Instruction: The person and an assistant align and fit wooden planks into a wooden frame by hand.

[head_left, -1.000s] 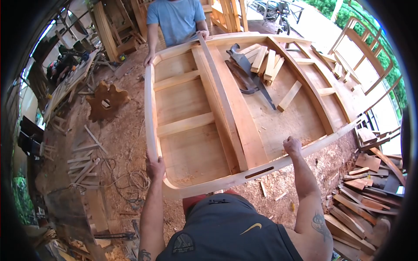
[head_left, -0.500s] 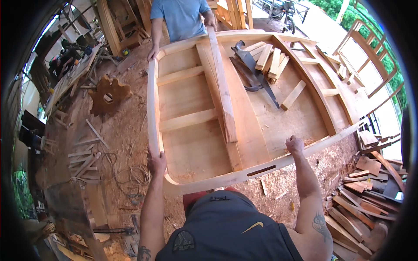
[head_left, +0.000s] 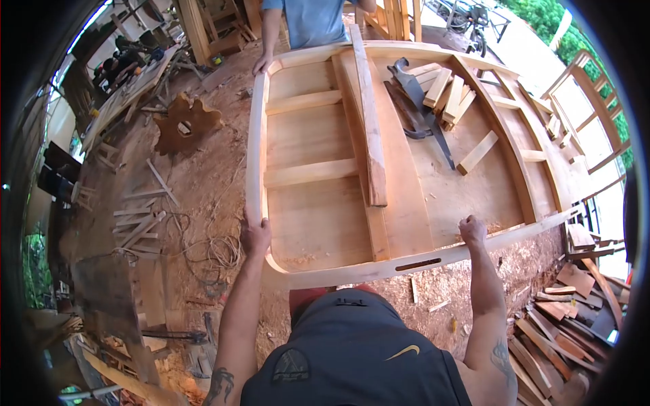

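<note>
A large pale wooden panel with a curved raised frame lies in front of me. My left hand is closed around its left edge near the rounded near corner. My right hand makes a fist just inside the near rail; anything within its fingers is hidden. Between my hands, the rail has a narrow slot. A long loose board lies along a divider of the frame. Farther right on the panel are a handsaw, several short wood blocks and a single block.
Across the panel stands a person in a blue shirt, one hand on the far left corner. A jagged wood slab, sticks and a coiled cord lie left. Scrap wood is piled at right.
My view has shifted, so the panel sits farther right and higher. The other person's hand has come off the long board's far end. That board seems slightly farther from me; my hands keep their places.
</note>
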Demonstrator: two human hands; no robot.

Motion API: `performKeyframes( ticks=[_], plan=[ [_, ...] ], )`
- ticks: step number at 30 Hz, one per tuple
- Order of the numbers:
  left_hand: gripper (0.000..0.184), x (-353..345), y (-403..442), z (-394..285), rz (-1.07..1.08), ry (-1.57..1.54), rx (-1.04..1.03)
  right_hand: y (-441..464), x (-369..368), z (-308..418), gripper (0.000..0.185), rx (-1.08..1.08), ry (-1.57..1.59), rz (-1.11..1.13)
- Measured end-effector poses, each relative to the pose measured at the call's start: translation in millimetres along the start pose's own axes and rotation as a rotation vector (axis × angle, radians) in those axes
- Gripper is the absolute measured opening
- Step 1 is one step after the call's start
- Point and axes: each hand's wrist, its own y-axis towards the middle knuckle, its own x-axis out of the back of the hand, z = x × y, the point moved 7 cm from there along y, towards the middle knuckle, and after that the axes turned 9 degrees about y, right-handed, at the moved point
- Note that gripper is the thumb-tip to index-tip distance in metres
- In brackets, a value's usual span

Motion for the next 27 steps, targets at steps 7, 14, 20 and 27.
performKeyframes(
  ticks=[7, 14, 20, 27],
  plan=[
    [0.076, 0.1, 1.5, -4.3, 0.007, -0.031, -0.03, 1.5, 0.8, 0.0, 0.036, 0.001, -0.009, 0.018],
    [0.079, -13.1, -7.6, -87.8, 0.032, -0.019, -0.63, 1.1, -5.2, -5.9, 0.032, 0.026, 0.02, -0.033],
    [0.084, -65.2, 48.6, -109.2, 0.224, 0.37, -0.399, -0.1, 0.1, -4.7, 0.032, 0.066, 0.036, -0.081],
    [0.088, -63.7, 76.8, -114.3, 0.181, 0.49, -0.376, 0.4, 2.1, -3.5, 0.032, 0.066, 0.053, -0.084]
  ],
)
